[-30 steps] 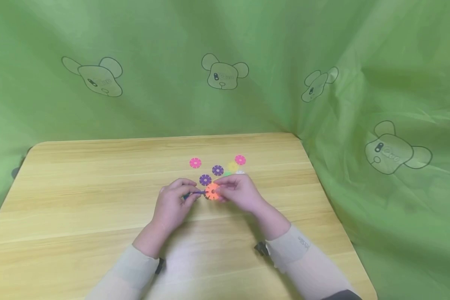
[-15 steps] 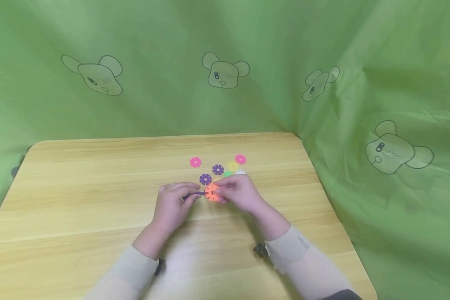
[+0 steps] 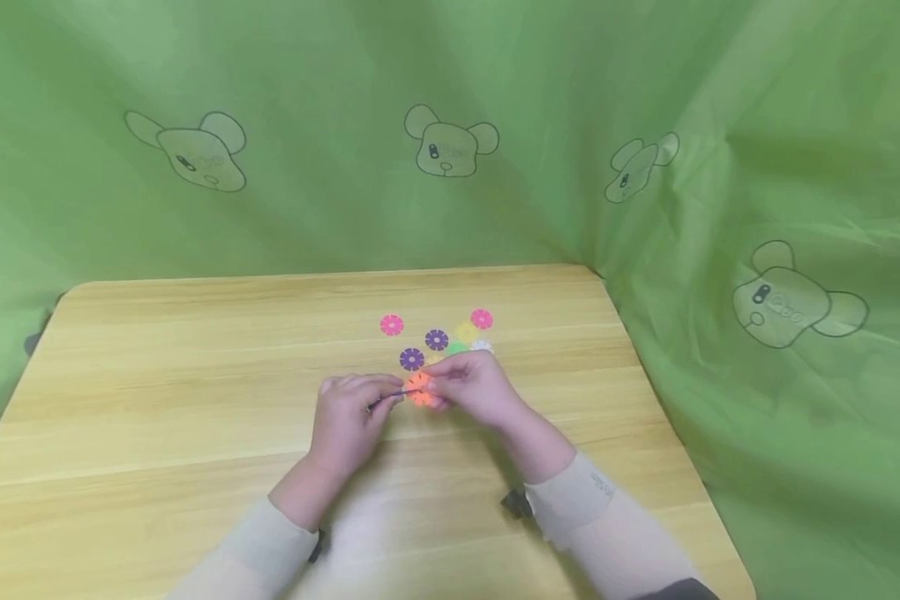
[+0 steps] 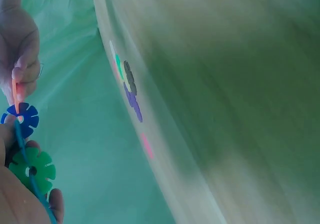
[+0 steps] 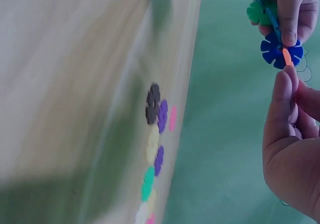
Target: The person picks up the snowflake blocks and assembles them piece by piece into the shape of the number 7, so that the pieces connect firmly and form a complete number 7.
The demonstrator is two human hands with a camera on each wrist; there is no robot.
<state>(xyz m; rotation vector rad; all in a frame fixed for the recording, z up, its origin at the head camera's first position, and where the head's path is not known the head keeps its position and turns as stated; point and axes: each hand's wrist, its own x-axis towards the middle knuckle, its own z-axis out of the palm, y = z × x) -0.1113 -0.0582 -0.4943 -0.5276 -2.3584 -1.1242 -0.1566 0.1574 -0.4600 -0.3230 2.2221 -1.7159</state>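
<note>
Slotted plastic snowflake discs are between my hands, above the table. My left hand point(image 3: 345, 421) grips a joined chain: a green disc point(image 4: 46, 171), a light blue disc point(image 5: 272, 18) standing edge-on, and a dark blue disc point(image 4: 30, 120) at the end nearer the other hand. With thumb and fingers my right hand point(image 3: 483, 390) pinches an orange disc point(image 3: 420, 400). In both wrist views the orange disc's edge meets the dark blue disc, crosswise to it. How deep their slots engage I cannot tell. Fingers hide part of the chain.
Loose discs lie just beyond my hands: pink point(image 3: 392, 325), purple point(image 3: 412, 359), yellow point(image 3: 466, 332), green point(image 3: 457, 347), white point(image 3: 482, 345) and dark grey point(image 5: 151, 103). The wooden table point(image 3: 157, 400) ends at a green curtain point(image 3: 315, 200) behind and on the right.
The orange disc has shifted slightly left and toward me, and the dark blue disc's edge now overlaps more of it. My hands have drawn a little closer; the loose discs lie unchanged.
</note>
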